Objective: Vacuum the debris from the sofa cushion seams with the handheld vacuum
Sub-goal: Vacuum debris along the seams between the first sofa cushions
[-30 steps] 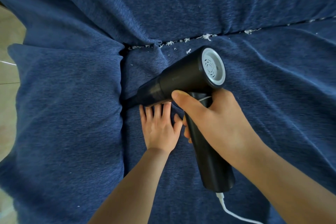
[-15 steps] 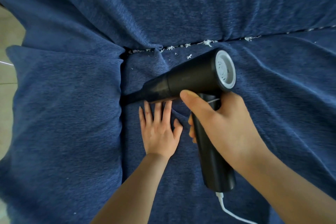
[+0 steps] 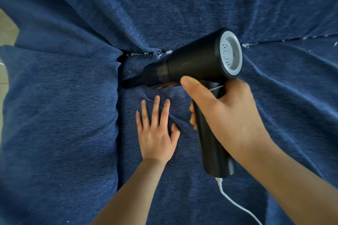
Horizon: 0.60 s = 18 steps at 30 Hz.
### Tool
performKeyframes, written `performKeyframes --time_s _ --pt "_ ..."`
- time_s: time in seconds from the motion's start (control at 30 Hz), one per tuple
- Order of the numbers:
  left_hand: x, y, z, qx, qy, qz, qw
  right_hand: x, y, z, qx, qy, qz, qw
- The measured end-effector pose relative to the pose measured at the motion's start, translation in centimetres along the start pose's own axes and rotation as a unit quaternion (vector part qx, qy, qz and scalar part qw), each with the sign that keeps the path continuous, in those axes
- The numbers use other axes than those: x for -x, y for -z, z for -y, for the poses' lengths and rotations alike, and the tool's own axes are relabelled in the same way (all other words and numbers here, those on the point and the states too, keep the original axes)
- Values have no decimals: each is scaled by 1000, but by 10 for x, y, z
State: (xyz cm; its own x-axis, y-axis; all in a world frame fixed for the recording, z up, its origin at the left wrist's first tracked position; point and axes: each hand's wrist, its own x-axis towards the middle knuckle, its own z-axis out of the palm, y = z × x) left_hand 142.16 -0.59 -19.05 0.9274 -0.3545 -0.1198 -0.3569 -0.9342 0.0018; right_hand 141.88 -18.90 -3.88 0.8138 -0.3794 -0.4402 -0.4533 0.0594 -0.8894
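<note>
My right hand grips the handle of a black handheld vacuum with a grey vented rear cap. Its narrow nozzle tip points left into the vertical seam between two blue seat cushions. My left hand lies flat, fingers spread, on the right seat cushion just below the nozzle. White debris lines the horizontal seam under the back cushion, partly hidden behind the vacuum body, with more debris to the right of the vacuum.
A white cord runs from the bottom of the vacuum's handle toward the lower right. The left seat cushion bulges beside the seam. Pale floor tiles show past the sofa's left edge.
The vacuum has moved up and right along the vertical seam toward the back seam. My left hand stays flat on the cushion, now clear of the nozzle.
</note>
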Motion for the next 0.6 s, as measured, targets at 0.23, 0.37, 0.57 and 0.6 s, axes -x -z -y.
performKeyframes --time_s 0.23,0.37,0.57,0.6 --pt "1 2 0 6 -2 -5 1000 -2 5 11 6 33 -29 999" --pt "1 1 0 11 -2 -6 1000 -8 -2 10 11 34 -28 999" --pt "0 3 1 23 -2 0 1000 -13 -6 9 -5 34 -43 998" --pt "1 2 1 23 -1 0 1000 -16 -8 8 -7 29 -41 999"
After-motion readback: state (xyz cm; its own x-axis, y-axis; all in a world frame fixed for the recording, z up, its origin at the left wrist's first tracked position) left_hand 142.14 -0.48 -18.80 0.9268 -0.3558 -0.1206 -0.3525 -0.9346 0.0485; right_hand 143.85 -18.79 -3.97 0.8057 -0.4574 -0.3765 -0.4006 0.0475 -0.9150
